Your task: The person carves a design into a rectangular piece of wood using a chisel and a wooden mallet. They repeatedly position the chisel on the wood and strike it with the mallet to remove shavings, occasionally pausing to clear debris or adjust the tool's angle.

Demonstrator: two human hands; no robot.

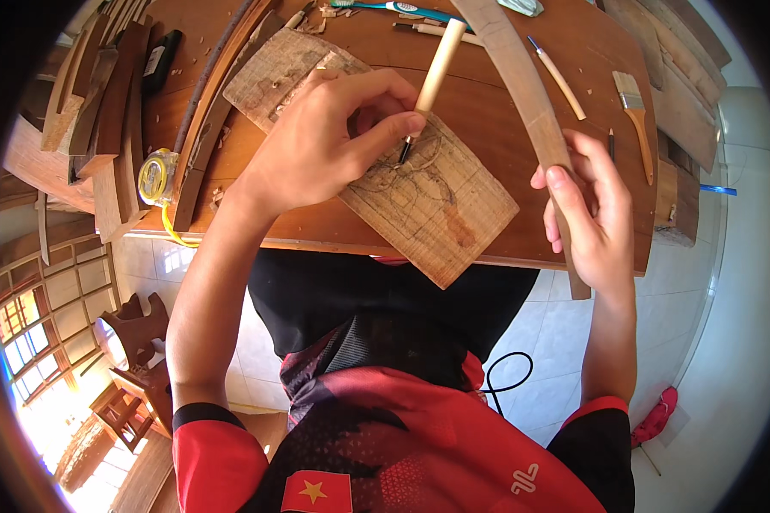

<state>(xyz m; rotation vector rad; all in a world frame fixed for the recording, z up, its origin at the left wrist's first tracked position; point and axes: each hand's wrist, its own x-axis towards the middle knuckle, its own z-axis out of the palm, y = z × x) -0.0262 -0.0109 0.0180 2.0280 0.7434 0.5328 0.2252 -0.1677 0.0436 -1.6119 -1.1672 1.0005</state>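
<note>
My left hand (334, 145) grips a chisel with a pale wooden handle (439, 64) and a dark metal shaft, held over a rough wooden board (479, 214). The chisel's lower end meets pencilled curved lines on the board, which lies slanted on the brown table (274, 229) and overhangs its front edge. My right hand (590, 209) is wrapped round a long, flat wooden strip (522, 90) to the right of the board, its upper end running out of the top of the view.
Wood strips (90, 111), a tape measure (156, 176) and a black object (161, 61) are at the left. Toothbrush (406, 10), tool with pale handle (559, 79), pencil (612, 145) and paintbrush (636, 124) lie behind and right. Wooden furniture (137, 393) stands below left.
</note>
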